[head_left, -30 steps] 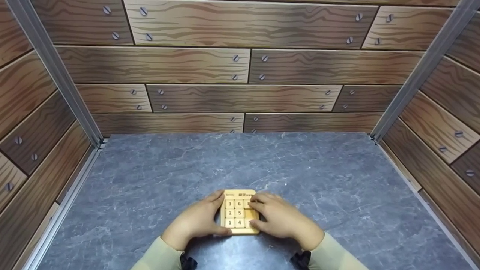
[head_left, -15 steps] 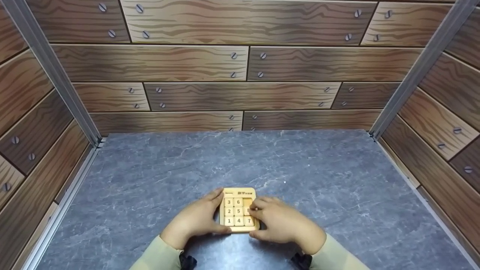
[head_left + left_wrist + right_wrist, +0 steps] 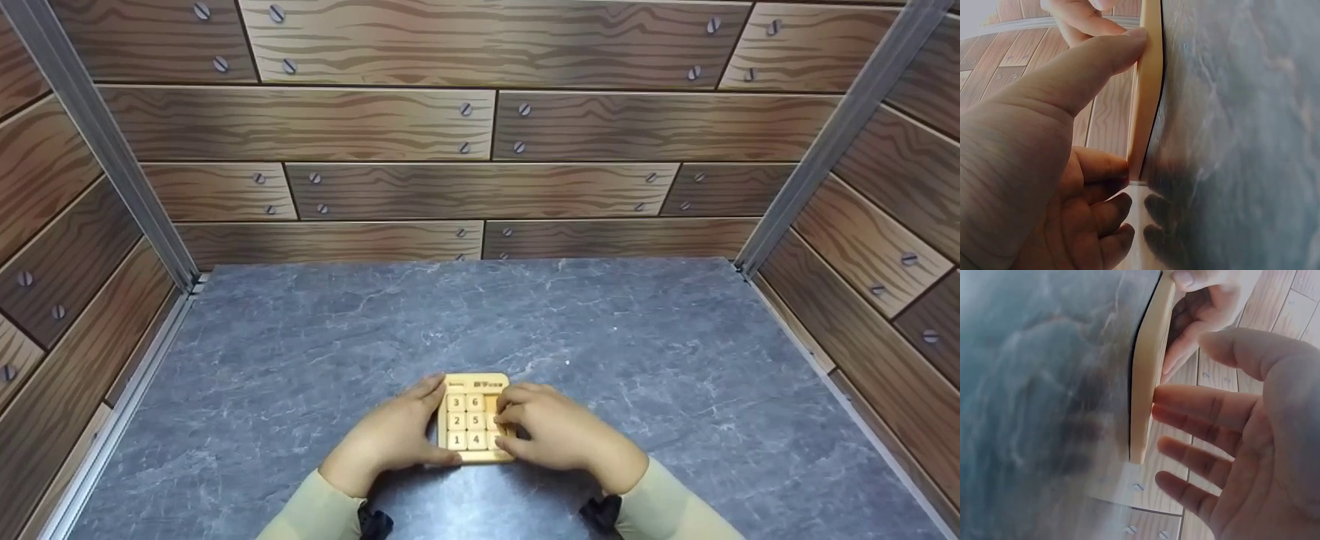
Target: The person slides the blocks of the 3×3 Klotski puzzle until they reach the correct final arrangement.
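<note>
The yellow number puzzle point(image 3: 476, 457) lies flat near the front of the table, tiles 1 to 6 readable in its left and middle columns. My left hand point(image 3: 390, 436) grips its left side, thumb at the front corner and a fingertip at the back corner; the left wrist view shows the thumb on the puzzle's edge point(image 3: 1150, 73). Over the right column, the curved fingertips of my right hand point(image 3: 566, 431) touch the middle tile, with the thumb at the lower one. The top right slot point(image 3: 490, 405) shows bare. Those right tiles are partly hidden.
Grey marbled tabletop point(image 3: 450, 315) surrounds the puzzle. Wood-patterned panels point(image 3: 375, 124) stand behind and at both sides, with metal posts point(image 3: 112, 150) at the back corners. A tiny white speck point(image 3: 568, 362) lies right of the puzzle's far end.
Tile 8 has slid from the top right slot to the middle one, baring the top slot. My right thumb moved off the lower tile, then back onto it. My left hand keeps its grip.
</note>
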Demonstrator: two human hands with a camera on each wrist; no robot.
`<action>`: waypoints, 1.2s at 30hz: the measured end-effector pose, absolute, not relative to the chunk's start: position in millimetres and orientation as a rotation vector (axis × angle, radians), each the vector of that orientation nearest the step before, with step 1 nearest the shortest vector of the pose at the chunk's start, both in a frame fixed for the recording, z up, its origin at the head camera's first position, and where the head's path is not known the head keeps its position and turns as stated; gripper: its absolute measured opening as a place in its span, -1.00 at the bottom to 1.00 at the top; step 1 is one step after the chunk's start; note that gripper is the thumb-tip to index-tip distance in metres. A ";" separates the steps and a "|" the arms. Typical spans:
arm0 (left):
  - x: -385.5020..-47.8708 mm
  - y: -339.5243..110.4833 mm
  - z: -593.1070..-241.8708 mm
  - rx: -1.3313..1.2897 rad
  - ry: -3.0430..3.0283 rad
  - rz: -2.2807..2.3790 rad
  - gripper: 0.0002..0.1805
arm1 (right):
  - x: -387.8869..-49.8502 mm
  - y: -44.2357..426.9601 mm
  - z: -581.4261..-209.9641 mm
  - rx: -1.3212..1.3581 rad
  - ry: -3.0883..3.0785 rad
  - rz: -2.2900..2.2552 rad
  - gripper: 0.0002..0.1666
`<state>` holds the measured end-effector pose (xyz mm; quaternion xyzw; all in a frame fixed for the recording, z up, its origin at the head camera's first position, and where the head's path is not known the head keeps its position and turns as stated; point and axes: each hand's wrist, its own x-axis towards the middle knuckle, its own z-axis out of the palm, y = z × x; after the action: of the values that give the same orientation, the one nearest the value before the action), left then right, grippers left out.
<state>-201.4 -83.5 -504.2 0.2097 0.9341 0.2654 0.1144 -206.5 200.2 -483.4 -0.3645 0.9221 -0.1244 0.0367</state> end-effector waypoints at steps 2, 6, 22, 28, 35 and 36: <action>-201.4 -83.5 -503.1 0.619 2.739 0.772 0.37 | -208.6 199.9 -482.6 -1.108 2.820 -0.406 -0.55; -202.9 -82.8 -501.8 0.631 2.747 0.757 0.37 | -213.0 192.7 -481.5 -1.084 2.798 -0.408 -0.41; -202.8 -81.9 -506.4 0.626 2.728 0.783 0.38 | -216.8 193.1 -477.4 -1.038 2.813 -0.304 -0.51; -202.9 -83.3 -505.9 0.622 2.717 0.780 0.38 | -214.0 189.6 -477.6 -1.018 2.838 -0.298 -0.52; -201.8 -83.7 -504.1 0.624 2.723 0.776 0.37 | -211.4 183.0 -482.5 -1.008 2.825 -0.351 -0.40; -201.8 -83.5 -504.0 0.630 2.728 0.775 0.37 | -210.4 181.9 -483.1 -1.016 2.811 -0.358 -0.35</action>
<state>-201.8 -83.5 -504.0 0.2152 0.9325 0.2649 0.1181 -210.4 181.9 -483.1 -0.3367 0.9318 -0.1187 0.0654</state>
